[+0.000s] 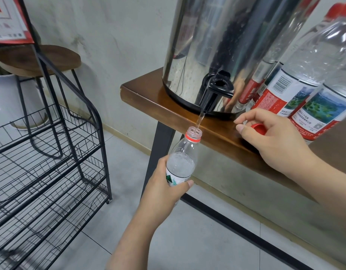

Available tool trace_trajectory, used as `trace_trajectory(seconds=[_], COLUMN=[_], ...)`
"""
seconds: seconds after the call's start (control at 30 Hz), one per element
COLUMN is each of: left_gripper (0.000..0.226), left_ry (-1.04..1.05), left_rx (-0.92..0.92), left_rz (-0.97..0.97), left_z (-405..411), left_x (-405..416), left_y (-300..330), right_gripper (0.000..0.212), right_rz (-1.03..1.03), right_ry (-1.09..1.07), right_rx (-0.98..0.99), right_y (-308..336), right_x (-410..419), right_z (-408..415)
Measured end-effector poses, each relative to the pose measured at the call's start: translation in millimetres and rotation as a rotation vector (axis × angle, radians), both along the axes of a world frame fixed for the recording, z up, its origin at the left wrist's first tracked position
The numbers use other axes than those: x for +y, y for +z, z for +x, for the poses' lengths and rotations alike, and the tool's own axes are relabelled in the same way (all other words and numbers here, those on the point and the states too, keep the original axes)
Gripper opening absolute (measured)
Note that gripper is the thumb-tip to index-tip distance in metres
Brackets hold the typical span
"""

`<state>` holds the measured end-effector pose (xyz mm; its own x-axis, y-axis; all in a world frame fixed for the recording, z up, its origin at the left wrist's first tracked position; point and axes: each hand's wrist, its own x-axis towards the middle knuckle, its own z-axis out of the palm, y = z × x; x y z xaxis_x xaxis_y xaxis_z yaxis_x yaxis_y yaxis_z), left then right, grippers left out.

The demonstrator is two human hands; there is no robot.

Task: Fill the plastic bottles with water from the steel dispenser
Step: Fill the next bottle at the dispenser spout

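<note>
Wooden shelf (148,96) carries steel dispenser (226,45); left hand (164,190) wraps bottle (182,158) under tap (215,94), nearly full; right hand (273,139) curls round red cap (258,128); keep neck centred on stream, shut tap early

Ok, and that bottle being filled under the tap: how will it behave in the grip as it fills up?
The bottle looks thin and clear, so it would probably dent if the left hand squeezes. Water already reaches its shoulder, so it is likely getting heavy. With the neck uncapped, the red cap by the right hand, tipping could spill.
</note>
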<state>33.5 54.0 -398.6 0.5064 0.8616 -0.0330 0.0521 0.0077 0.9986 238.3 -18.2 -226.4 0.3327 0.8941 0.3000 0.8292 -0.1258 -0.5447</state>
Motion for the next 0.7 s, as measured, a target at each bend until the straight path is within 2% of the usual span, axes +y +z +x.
trace_trajectory(seconds=[0.43, 0.7], left_gripper=[0.066, 0.063], left_ry=[-0.020, -0.011], left_rx=[-0.033, -0.020], left_rz=[-0.021, -0.013], left_z=[3.1, 4.0], left_x=[2.5, 2.5], left_y=[-7.1, -8.0], right_gripper=[0.003, 0.002], right_rz=[-0.018, -0.009], right_ry=[-0.002, 0.003], right_rx=[0.010, 0.003], right_y=[0.7, 0.4], right_x=[-0.3, -0.2], right_z=[-0.4, -0.4])
